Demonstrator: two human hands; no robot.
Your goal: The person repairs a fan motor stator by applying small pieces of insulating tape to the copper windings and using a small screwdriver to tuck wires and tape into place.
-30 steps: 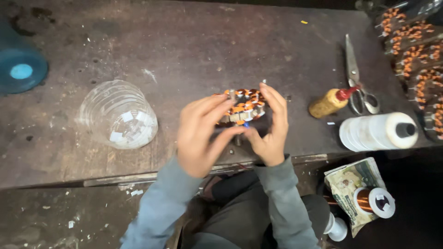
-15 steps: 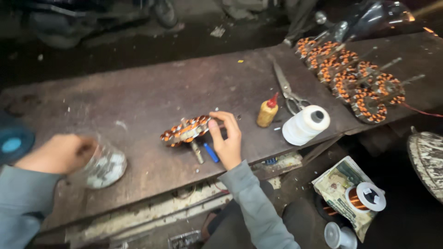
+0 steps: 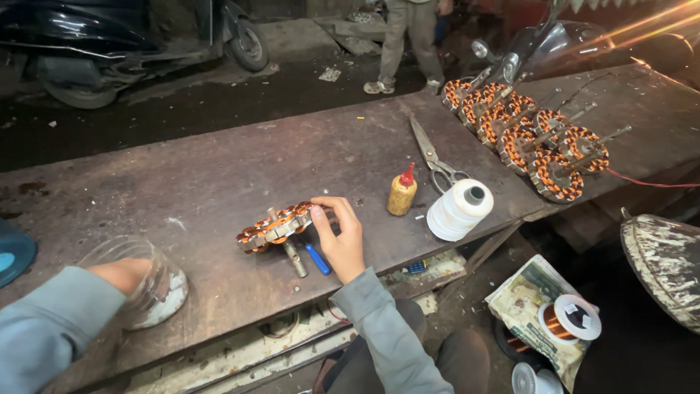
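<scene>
A round copper-wound stator (image 3: 273, 227) with a metal shaft rests on the worn workbench (image 3: 219, 168). My right hand (image 3: 339, 237) grips its right edge and holds it tilted. A blue-handled tool (image 3: 317, 259) lies just below it. My left hand (image 3: 120, 276) reaches inside a clear plastic jar (image 3: 153, 281) at the bench's left; its fingers are hidden by the jar, so what they hold cannot be told.
A yellow glue bottle with a red tip (image 3: 402, 191), scissors (image 3: 432, 157) and a white thread spool (image 3: 459, 210) lie to the right. Several wound stators (image 3: 529, 135) line the far right. A copper wire reel (image 3: 569, 319) sits below. A person's legs (image 3: 405, 36) stand beyond.
The stator was held in both hands, then set on the bench. My left hand moved left and went into the jar. The view has tilted up.
</scene>
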